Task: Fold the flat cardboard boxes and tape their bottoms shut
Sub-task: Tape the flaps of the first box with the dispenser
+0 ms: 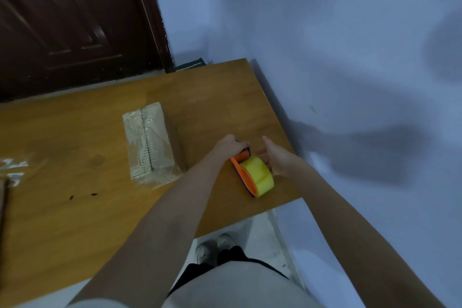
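Left hand (pixel 228 145) clamped on tape dispenser (pixel 252 174) handle; right hand (pixel 277 155) open, steadying roll. Lift squarely, free tape end, carry to box (pixel 150 142) seam.

We count one folded cardboard box (pixel 150 142) with a taped seam, one orange tape dispenser (pixel 243 172) carrying one roll of yellow tape (pixel 258 175), and one wooden table (pixel 75 207) under them. We see two hands, a left hand (pixel 228 145) and a right hand (pixel 278 157), two shoes (pixel 215 249) on the floor, and one dark door (pixel 70 20). At the left edge we find one more piece of cardboard (pixel 3 205), mostly cut off, and two small dark specks (pixel 82 195) on the tabletop.
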### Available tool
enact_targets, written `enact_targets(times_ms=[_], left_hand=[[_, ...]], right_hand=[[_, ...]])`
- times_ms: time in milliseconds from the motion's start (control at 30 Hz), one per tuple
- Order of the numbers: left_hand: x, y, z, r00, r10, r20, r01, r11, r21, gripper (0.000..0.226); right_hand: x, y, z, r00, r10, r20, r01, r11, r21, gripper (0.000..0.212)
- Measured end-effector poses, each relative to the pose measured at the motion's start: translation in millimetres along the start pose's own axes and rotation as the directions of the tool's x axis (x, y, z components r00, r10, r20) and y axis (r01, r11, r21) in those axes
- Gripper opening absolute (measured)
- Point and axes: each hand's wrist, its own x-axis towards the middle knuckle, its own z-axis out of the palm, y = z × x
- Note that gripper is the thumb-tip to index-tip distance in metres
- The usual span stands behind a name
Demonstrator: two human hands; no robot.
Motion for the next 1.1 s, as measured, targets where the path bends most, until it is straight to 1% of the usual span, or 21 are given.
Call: enact_targets(times_ms=[67,133,167,233,300,367,400,467,533,567,633,700,767,800,833,900,933,1000,1100], left_hand=[[-15,8,-3,1.0,-0.004,0.019,0.006,0.996,-0.086,0.054],[-27,12,-3,0.999,0.003,0.047,0.003,0.993,-0.121,0.047],[-37,17,-5,1.0,0.01,0.029,-0.005,0.984,-0.176,0.045],[-46,22,-12,1.0,0.031,0.002,-0.03,0.978,-0.208,0.041],[-51,24,-19,0.997,0.081,-0.007,-0.081,0.988,-0.13,0.033],[-58,23,-29,0.989,0.132,-0.067,-0.135,0.99,-0.033,0.028],[-63,23,-36,0.981,0.169,-0.09,-0.169,0.986,0.005,0.029],[-79,22,-53,0.96,0.244,-0.134,-0.236,0.969,0.073,0.028],[-99,16,-70,0.925,0.319,-0.205,-0.288,0.943,0.165,0.03],[-110,10,-78,0.894,0.364,-0.261,-0.313,0.924,0.219,0.03],[-132,-7,-94,0.805,0.439,-0.4,-0.352,0.895,0.274,0.029],[-152,-31,-110,0.713,0.45,-0.538,-0.364,0.893,0.264,0.029],[-170,-61,-124,0.635,0.365,-0.681,-0.337,0.924,0.181,0.03],[-176,-78,-130,0.614,0.282,-0.737,-0.31,0.945,0.104,0.031],[-183,-95,-134,0.614,0.186,-0.767,-0.271,0.962,0.016,0.033],[-192,-127,-135,0.663,0.015,-0.749,-0.187,0.971,-0.147,0.039],[-195,-141,-133,0.694,-0.042,-0.719,-0.168,0.961,-0.219,0.043],[-198,-158,-125,0.743,-0.113,-0.659,-0.177,0.917,-0.357,0.047],[-199,-165,-109,0.805,-0.16,-0.572,-0.206,0.828,-0.522,0.048]], right_hand=[[0,0,0,1.0,0.006,-0.007,-0.006,1.0,-0.016,0.065],[-2,-1,0,1.0,0.013,-0.005,-0.014,0.999,-0.051,0.067],[-3,-2,1,1.0,0.016,-0.006,-0.016,0.997,-0.071,0.068],[-6,-4,2,0.999,0.021,-0.025,-0.024,0.991,-0.128,0.068],[-13,-7,2,0.997,0.003,-0.077,-0.022,0.969,-0.247,0.069],[-19,-11,3,0.987,-0.068,-0.145,0.0,0.908,-0.42,0.069],[-22,-14,3,0.973,-0.135,-0.186,0.022,0.861,-0.507,0.068],[-26,-22,7,0.915,-0.316,-0.251,0.072,0.741,-0.668,0.063],[-30,-36,17,0.85,-0.472,-0.236,0.142,0.635,-0.759,0.056],[-30,-42,25,0.823,-0.531,-0.204,0.193,0.598,-0.778,0.051],[-32,-54,47,0.771,-0.628,-0.106,0.319,0.526,-0.789,0.043],[-36,-61,74,0.733,-0.68,0.004,0.449,0.479,-0.754,0.039],[-44,-61,101,0.729,-0.676,0.11,0.565,0.504,-0.653,0.039],[-46,-58,113,0.737,-0.66,0.148,0.6,0.537,-0.593,0.039],[-47,-54,123,0.75,-0.638,0.175,0.616,0.575,-0.539,0.041],[-48,-44,139,0.766,-0.609,0.206,0.625,0.63,-0.46,0.044],[-48,-38,147,0.771,-0.6,0.213,0.625,0.651,-0.43,0.047],[-47,-25,159,0.796,-0.564,0.221,0.602,0.699,-0.386,0.052],[-48,-10,174,0.831,-0.502,0.237,0.555,0.765,-0.327,0.055]])
